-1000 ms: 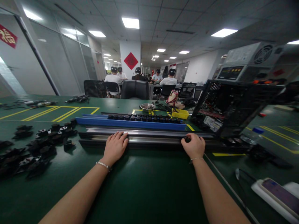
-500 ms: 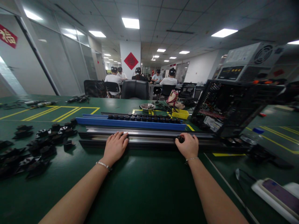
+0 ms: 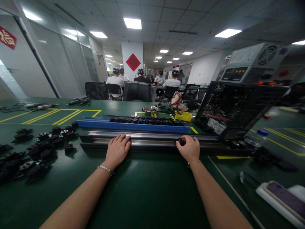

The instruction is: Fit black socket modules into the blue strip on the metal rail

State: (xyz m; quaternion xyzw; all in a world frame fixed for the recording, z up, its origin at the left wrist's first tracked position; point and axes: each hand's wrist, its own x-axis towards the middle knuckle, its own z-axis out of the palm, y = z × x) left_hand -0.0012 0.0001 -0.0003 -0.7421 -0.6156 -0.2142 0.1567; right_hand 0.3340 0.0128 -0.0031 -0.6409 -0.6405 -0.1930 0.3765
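Note:
A long dark metal rail [image 3: 152, 143] lies across the green table [image 3: 147, 190] in front of me. My left hand [image 3: 116, 151] rests on the rail with its fingers flat and stretched out. My right hand [image 3: 189, 149] is closed round a small black part [image 3: 181, 141] that sits on the rail. Behind the rail lies a blue rail [image 3: 133, 126] with a row of several black parts [image 3: 145, 120] along its top.
A heap of black parts [image 3: 35, 149] lies at the left. An open computer case [image 3: 235, 108] stands at the right with a power supply [image 3: 252, 63] on top. A phone on a white block [image 3: 283, 198] is at the near right. People sit at a far table.
My right hand has slid the small black part leftward along the rail. My left hand has stayed in place.

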